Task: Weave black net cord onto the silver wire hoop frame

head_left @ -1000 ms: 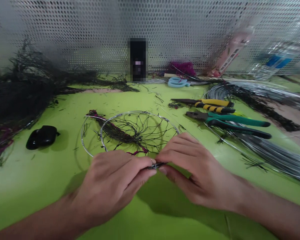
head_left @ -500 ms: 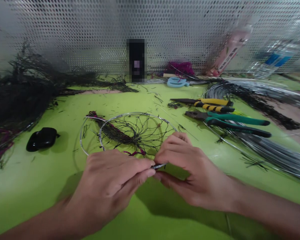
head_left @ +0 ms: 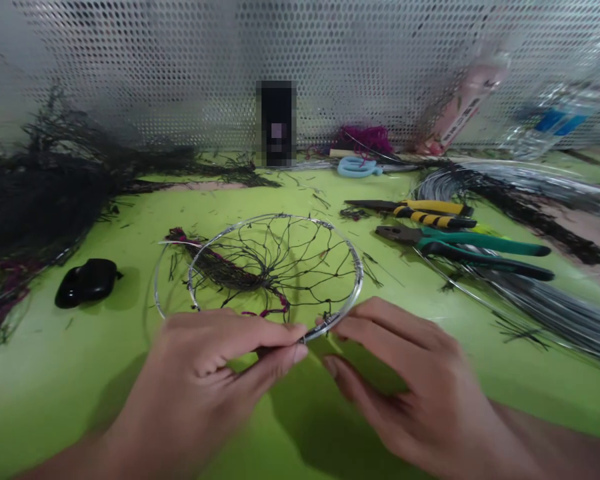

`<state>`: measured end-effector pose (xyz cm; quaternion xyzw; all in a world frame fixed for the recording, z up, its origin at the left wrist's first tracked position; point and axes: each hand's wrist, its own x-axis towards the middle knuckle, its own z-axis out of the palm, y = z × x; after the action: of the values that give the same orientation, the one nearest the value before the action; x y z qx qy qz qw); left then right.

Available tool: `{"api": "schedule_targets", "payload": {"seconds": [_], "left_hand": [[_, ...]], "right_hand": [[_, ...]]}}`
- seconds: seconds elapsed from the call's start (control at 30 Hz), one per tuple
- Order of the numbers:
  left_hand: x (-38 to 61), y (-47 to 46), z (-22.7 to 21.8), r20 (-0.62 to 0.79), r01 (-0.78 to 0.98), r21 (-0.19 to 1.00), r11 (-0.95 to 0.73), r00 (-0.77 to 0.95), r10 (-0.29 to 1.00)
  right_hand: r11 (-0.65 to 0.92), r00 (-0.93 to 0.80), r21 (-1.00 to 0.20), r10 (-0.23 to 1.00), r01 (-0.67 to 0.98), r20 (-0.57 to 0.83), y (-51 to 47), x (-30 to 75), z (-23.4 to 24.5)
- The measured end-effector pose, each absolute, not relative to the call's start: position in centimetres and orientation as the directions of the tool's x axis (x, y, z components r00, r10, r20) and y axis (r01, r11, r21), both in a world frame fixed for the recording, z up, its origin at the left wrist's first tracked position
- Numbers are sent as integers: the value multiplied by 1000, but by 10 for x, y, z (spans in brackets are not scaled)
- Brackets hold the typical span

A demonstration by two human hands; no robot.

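My left hand [head_left: 215, 373] pinches the near edge of a wire hoop [head_left: 359, 267] between thumb and forefinger. Dark knotted netting [head_left: 305, 287] is strung from the hoop and gathers into a bundle inside it, with a magenta cord [head_left: 280, 303] at the gathered point. A loose wire end curves out past the hoop's left side. Just right of the pinch, my right hand [head_left: 405, 373] has its thumb and forefinger apart. Its fingertips are close by the hoop's near right edge; whether they touch it I cannot tell.
Green-handled pliers [head_left: 480, 247] and yellow-black pliers [head_left: 415, 210] lie at the right beside coiled wire [head_left: 535, 303]. A black case [head_left: 87, 281] sits at the left, near a dark netting pile [head_left: 45, 193]. Blue-handled scissors [head_left: 357, 167], a pink bottle [head_left: 465, 107] and a clear bottle [head_left: 555, 120] are at the back.
My right thumb and fingers have parted from the hoop's near edge, and the hand has shifted right and down. More of the hoop's right side shows. My left hand keeps its pinch.
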<state>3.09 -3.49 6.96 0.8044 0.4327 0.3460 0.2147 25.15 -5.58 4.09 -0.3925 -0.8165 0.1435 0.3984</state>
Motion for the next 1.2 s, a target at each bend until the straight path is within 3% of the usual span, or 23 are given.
{"api": "schedule_targets", "payload": {"seconds": [0.07,0.23,0.37,0.47,0.53,0.57,0.63,0.7,0.77,0.87,1.07,1.2], "left_hand": [[32,-35,68,355,537,660,-526,395,848],[32,-35,65,331,545,649,-532,428,841],[34,-36,64,306,535,662,-526,448,840],[37,-35,62,250,510,714,-479,454,855],[37,-33,62,186,499,750,-434,471,863],[37,-32,62,158,496,762,-415,479,863],[36,-31,62,99,510,775,-374,485,869],[34,-30,62,43,535,777,-331,480,876],[33,-29,62,0,550,778,-302,482,876],[33,-28,62,-45,551,785,-284,508,860],[31,-22,65,-250,597,794,-117,496,831],[28,-18,70,-291,585,805,-95,530,796]], "right_hand": [[585,-381,-683,808,437,449,-53,249,40],[418,-376,-837,882,352,283,-48,243,41],[80,-343,-955,939,285,-24,-58,234,43],[-123,-330,-981,929,150,-167,-65,233,44],[-131,-367,-979,913,153,-180,-64,239,45],[-65,-400,-972,903,227,-153,-61,244,46],[289,-487,-862,871,417,56,-54,257,48],[697,-591,-524,707,489,389,-45,268,49],[848,-637,-239,516,472,573,-37,274,48],[888,-657,-115,411,444,632,-31,272,45],[929,-751,22,284,369,596,-30,263,47],[917,-760,84,269,389,592,-34,261,50]]}}
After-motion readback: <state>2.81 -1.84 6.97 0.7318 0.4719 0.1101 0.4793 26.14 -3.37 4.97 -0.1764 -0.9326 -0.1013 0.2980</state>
